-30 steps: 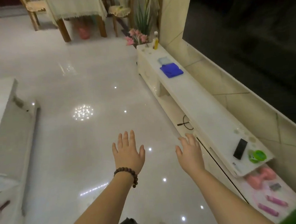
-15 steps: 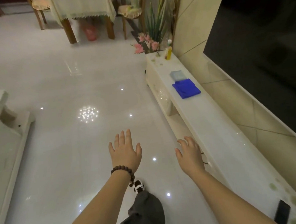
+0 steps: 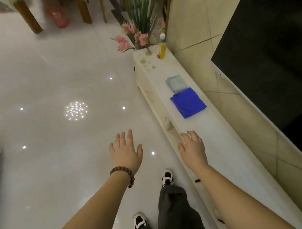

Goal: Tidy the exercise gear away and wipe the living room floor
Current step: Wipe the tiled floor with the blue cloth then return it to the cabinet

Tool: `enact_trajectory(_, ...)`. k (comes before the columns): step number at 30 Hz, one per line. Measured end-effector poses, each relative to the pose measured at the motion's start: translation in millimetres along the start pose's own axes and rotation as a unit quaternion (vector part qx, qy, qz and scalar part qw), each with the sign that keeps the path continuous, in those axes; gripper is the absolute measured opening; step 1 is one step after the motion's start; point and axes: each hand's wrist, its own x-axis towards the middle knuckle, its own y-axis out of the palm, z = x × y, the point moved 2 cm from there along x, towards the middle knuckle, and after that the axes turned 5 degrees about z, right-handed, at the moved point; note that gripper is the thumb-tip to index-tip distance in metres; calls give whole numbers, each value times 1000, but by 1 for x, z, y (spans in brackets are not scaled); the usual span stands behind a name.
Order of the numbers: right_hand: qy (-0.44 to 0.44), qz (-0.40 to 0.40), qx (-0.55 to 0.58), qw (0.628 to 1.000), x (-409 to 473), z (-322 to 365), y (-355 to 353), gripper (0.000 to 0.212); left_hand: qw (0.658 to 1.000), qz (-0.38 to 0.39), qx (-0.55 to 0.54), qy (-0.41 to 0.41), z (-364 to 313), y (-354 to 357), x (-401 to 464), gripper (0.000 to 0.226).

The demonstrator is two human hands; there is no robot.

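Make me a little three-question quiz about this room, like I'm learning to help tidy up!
1. True or false: the right hand is holding the blue cloth.
2. Which thing stands nearest the pink flowers on the long white cabinet? A) yellow bottle B) blue cloth C) pale folded cloth
3. Fill in: the left hand has a ____ bracelet at its wrist.

Key: 1 false, both hands are empty with fingers spread; 2 A; 3 beaded.

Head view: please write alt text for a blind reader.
Both hands, left and right, reach forward open and empty over a glossy floor. A blue cloth lies folded on the long white cabinet at the right.
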Motion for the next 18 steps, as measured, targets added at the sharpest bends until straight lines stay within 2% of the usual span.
enact_trajectory(6, 55, 31, 7, 998, 142, -51, 2, 43, 999, 47, 19, -5, -58, 14, 141, 65)
enact_trajectory(13, 83, 115, -19, 990, 313, -118, 41, 48, 993, 112, 21, -20, -113, 64, 288, 65)
enact_trajectory(18, 88, 120, -63, 987, 411, -149, 86, 71, 989, 145, 20, -24, -129, 114, 365, 64)
